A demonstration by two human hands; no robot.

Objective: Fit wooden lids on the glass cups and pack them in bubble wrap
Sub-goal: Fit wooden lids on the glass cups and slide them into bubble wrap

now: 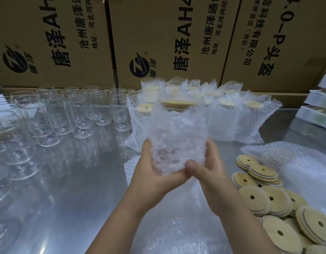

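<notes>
Upright, bubble-wrapped cup (177, 132), gripped between left hand (154, 171), right hand (209, 173)

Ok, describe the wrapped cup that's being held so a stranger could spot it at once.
Find the cardboard boxes at the back, then the steel table before them. In front of the standing row of wrapped cups is one more wrapped cup with a wooden lid. It alone is off the table, gripped at its base by the left hand and right hand.

I see bare cups (67, 110) left on the table (76, 180), wrapped cups (231, 114) centre-back (boxes (67, 33) behind them). Lids (264, 195) lie right, beside loose wrap (286, 156).
</notes>
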